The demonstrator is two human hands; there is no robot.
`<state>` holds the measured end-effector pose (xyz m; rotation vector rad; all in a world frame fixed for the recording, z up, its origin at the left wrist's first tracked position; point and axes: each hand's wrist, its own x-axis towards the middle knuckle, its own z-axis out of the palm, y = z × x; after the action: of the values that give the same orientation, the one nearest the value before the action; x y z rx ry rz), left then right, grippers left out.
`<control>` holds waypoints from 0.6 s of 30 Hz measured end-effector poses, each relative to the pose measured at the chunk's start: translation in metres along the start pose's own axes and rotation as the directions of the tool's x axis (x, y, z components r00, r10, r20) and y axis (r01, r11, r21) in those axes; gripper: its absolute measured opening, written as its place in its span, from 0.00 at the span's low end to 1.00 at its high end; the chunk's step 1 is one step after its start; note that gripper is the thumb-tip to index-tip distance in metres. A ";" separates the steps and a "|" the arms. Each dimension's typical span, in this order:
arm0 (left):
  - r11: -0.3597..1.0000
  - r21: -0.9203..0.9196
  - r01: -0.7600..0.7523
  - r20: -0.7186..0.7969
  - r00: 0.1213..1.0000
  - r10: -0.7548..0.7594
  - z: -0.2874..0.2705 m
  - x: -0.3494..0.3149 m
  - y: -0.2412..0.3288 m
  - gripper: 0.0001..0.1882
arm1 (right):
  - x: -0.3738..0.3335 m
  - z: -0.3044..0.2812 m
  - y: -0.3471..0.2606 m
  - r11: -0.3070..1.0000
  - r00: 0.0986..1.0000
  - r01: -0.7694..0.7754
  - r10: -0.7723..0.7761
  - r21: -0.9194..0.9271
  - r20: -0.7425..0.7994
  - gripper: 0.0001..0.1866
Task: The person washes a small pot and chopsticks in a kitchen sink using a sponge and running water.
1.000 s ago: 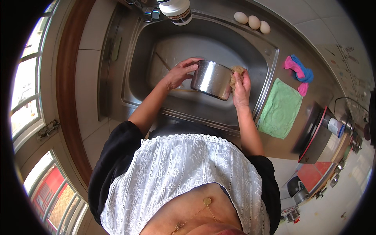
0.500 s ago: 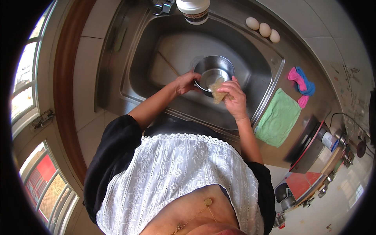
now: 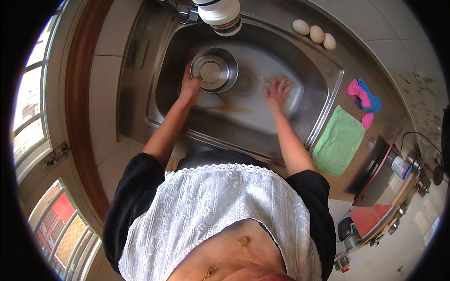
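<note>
1. My left hand point(image 3: 190, 86) pinches the rim of one shiny bowl point(image 3: 214, 70) sitting in the sink point(image 3: 323, 98).
2. My right hand point(image 3: 276, 91) lies flat, fingers spread, on one sponge point(image 3: 276, 79).
3. Three eggs point(image 3: 316, 34) sit behind the sink.
4. One green cloth point(image 3: 338, 140) lies beside it.

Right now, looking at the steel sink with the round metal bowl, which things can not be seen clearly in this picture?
- Head view: what lies under the right hand on the steel sink floor; the palm covers it.
- Head view: the left hand fingers at the round metal bowl; its rim hides them.
- Head view: the tap above the white cylinder; cut by the top edge.
- Head view: the thin stick; too small to identify.
</note>
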<state>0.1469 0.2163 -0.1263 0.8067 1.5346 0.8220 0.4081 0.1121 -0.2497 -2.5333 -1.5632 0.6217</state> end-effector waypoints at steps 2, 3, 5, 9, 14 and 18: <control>0.979 0.076 -0.190 -0.013 0.981 0.192 -0.017 0.017 -0.022 0.36 | -0.010 0.004 -0.017 0.970 0.976 0.208 -0.198 -0.128 0.086 0.30; 0.957 0.158 -0.245 -0.023 0.967 0.252 -0.019 0.023 -0.027 0.37 | -0.014 0.004 -0.019 0.926 0.936 0.348 -0.335 -0.144 0.109 0.30; 0.867 0.367 -0.338 -0.024 0.928 0.372 -0.025 0.029 -0.037 0.38 | -0.012 -0.005 -0.012 0.814 0.811 0.581 -0.577 -0.017 0.098 0.26; 0.620 0.676 -0.399 0.051 0.864 0.501 0.003 0.020 -0.022 0.40 | 0.003 -0.030 -0.004 0.953 0.953 0.297 -0.292 0.056 -0.082 0.23; 0.487 0.758 -0.434 0.106 0.818 0.565 0.039 0.003 -0.001 0.41 | -0.017 -0.020 -0.030 0.759 0.974 0.106 -0.209 0.642 0.086 0.25; 0.338 0.794 -0.505 0.223 0.759 0.612 0.049 -0.006 0.000 0.39 | -0.042 -0.064 -0.095 0.560 0.980 0.046 -0.186 0.828 0.071 0.23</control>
<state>0.1962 0.2144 -0.1277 2.1538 1.7558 0.5730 0.3374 0.1280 -0.1519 -1.6638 -1.0484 1.2050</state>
